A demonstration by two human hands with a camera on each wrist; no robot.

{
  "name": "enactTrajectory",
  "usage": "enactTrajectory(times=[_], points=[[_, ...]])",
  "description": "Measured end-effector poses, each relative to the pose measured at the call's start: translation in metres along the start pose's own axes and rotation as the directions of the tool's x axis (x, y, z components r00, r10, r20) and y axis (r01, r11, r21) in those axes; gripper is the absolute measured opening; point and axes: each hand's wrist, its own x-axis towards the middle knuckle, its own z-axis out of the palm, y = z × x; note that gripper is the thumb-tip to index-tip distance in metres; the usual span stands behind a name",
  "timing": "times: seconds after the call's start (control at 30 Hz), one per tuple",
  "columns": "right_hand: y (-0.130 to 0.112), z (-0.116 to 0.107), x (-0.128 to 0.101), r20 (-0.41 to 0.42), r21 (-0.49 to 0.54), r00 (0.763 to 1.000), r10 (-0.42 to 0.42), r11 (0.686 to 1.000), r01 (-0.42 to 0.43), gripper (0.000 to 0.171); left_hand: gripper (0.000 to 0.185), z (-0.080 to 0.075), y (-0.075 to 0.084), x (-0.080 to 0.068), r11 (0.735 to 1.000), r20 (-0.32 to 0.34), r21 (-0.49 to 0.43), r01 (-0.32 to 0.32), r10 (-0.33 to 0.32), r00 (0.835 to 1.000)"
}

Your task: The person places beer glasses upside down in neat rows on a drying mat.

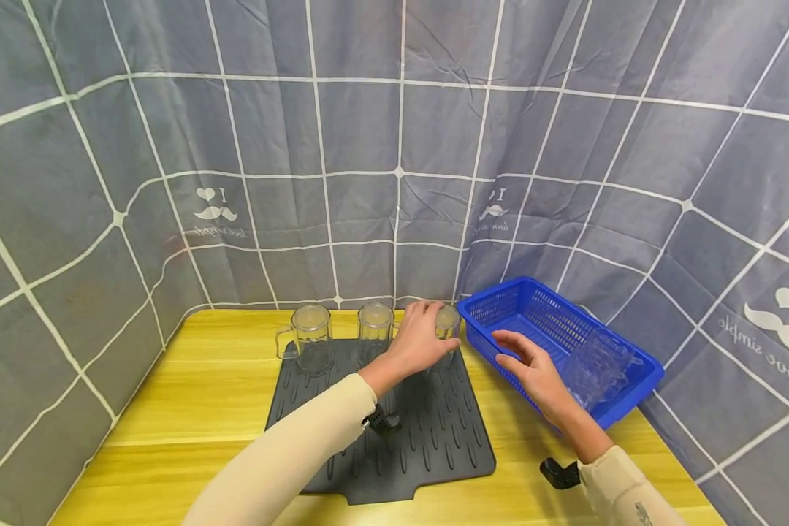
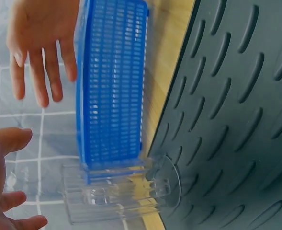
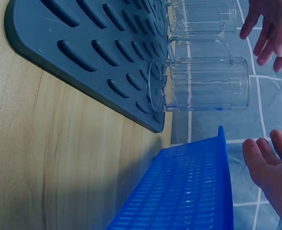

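Three clear glass mugs stand upside down in a row along the far edge of a dark grey ribbed mat (image 1: pixel 427 431): one at the left (image 1: pixel 311 337), one in the middle (image 1: pixel 375 329), one at the right corner (image 1: pixel 448 325). My left hand (image 1: pixel 434 329) hovers at the right mug (image 2: pixel 117 196) with fingers spread, a small gap showing between them. My right hand (image 1: pixel 513 354) is open with straight fingers beside the blue basket (image 1: pixel 500 288), holding nothing. In the right wrist view the same mug (image 3: pixel 203 84) stands between the left hand (image 3: pixel 267 33) and the right hand (image 3: pixel 267 153).
The blue mesh basket (image 3: pixel 188 187) sits right of the mat (image 3: pixel 97 52) on a yellow wooden table (image 1: pixel 204 394), with clear glassware (image 1: pixel 598 369) in its near end. A grey checked curtain (image 1: pixel 394 146) closes off the back and both sides.
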Motion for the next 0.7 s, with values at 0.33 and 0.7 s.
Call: enactTrajectory(times=[0.33, 0.7], points=[[0.0, 0.0, 0.003, 0.0, -0.012, 1.0, -0.006, 1.0, 0.006, 0.044, 0.077, -0.012, 0.002, -0.03, 0.997, 0.023, -0.066, -0.032, 0.034, 0.999], [-0.001, -0.001, 0.004, 0.01, -0.033, 1.0, 0.015, 0.999, -0.015, 0.046, 0.076, -0.017, 0.0, -0.06, 0.99, 0.038, -0.124, -0.065, 0.07, 0.997]])
